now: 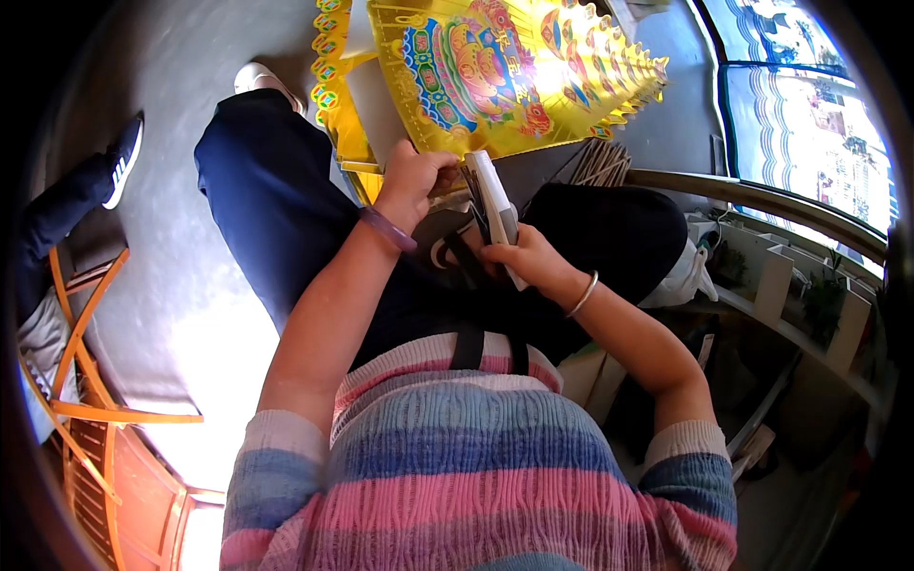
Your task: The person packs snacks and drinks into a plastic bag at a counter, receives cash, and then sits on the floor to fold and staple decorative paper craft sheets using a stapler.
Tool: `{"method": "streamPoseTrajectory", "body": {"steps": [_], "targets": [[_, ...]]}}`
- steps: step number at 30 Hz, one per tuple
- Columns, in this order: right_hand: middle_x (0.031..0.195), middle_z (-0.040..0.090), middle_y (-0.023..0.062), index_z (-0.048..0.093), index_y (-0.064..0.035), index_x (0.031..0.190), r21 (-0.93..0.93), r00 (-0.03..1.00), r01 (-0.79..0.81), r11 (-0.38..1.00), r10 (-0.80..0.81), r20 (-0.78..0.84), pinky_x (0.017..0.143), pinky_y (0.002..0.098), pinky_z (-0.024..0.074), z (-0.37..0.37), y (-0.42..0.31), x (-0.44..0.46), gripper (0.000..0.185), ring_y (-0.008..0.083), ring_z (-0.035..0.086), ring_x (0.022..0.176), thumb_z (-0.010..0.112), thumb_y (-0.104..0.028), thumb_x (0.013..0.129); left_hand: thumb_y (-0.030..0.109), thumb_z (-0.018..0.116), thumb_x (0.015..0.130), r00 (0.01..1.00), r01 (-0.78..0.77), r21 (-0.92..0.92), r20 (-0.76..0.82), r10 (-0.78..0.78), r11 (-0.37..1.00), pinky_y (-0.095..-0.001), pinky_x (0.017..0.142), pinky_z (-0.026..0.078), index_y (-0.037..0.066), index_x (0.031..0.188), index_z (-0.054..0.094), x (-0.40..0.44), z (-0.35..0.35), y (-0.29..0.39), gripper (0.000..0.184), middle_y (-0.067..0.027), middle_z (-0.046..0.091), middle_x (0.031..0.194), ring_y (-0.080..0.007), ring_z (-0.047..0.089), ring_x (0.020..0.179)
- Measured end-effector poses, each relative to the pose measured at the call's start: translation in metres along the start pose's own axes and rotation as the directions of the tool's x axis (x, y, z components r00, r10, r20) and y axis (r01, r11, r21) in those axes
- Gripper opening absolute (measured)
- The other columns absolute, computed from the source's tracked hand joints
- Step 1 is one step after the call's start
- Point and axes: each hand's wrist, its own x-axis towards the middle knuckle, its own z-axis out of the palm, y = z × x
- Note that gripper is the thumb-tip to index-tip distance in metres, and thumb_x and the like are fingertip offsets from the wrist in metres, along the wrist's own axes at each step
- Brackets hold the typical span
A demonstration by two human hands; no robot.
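Observation:
My right hand (531, 257) is wrapped round a long white and grey tool with dark metal parts, which looks like a stapler (493, 195). Its far end points up towards the lower edge of a shiny yellow printed paper piece (466, 76), with red, blue and gold patterns and a scalloped edge. My left hand (416, 181), with a purple bangle on the wrist, is closed at that lower edge. The fingers are bent and pressed together; what lies between them is hidden. A grey-white panel (376, 105) shows beside the printed piece.
Beyond my right knee lies a bundle of thin sticks (602, 164). Wooden folding chairs (90, 381) stand at the left, near another person's leg and shoe (124, 162). At the right are a window (800, 114), a rail (762, 197) and a white plastic bag (684, 278).

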Motion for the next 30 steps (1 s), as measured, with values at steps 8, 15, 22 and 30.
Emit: {"method": "streamPoseTrajectory", "body": {"steps": [8,15,22,30], "targets": [[0.087,0.06,0.018,0.061,-0.0012,0.085,-0.96,0.952,0.081,0.267,-0.307,-0.005,0.068,0.0377,0.0496,-0.049,-0.001,0.008,0.048,0.0315,0.061,0.081,0.064,-0.045,0.067,0.01,0.059,0.077,0.997,-0.08,-0.048,-0.006,0.079,0.996,-0.0233,0.045,0.044,0.003,0.083,0.057,0.019,-0.016,0.001,0.01,-0.0048,0.059,0.064,-0.0134,0.056,0.051],[0.092,0.057,0.0134,0.063,-0.0048,0.09,-0.977,0.904,-0.204,0.057,-0.371,-0.21,0.073,0.0383,0.0415,-0.042,0.054,0.139,0.036,0.0272,0.055,0.089,0.063,-0.031,0.066,0.004,0.057,0.078,0.988,-0.099,-0.122,-0.132,0.083,0.988,-0.0254,0.049,0.048,0.007,0.091,0.047,0.016,-0.025,0.004,0.016,-0.008,0.06,0.074,-0.0165,0.059,0.059],[0.098,0.059,0.0153,0.066,-0.0038,0.089,-0.979,0.917,-0.145,0.143,-0.353,-0.187,0.075,0.0358,0.0413,-0.047,0.054,0.144,0.028,0.0264,0.056,0.09,0.051,-0.024,0.076,0.003,0.055,0.078,0.986,-0.069,-0.069,-0.156,0.058,0.995,-0.0245,0.05,0.048,0.007,0.103,0.047,0.016,-0.026,-0.002,0.026,-0.0069,0.06,0.076,-0.0155,0.059,0.061],[0.085,0.063,0.0085,0.062,0.0012,0.091,0.16,0.757,0.589,0.792,-0.471,-0.453,0.07,0.0271,0.0479,-0.146,-0.101,0.052,0.028,0.0145,0.06,0.08,0.058,-0.024,0.081,0.0,0.055,0.075,0.965,-0.138,-0.074,-0.234,0.117,0.988,-0.0249,0.048,0.046,0.004,0.129,0.025,0.013,-0.018,-0.001,0.062,-0.0087,0.058,0.075,-0.0165,0.057,0.058]]}}
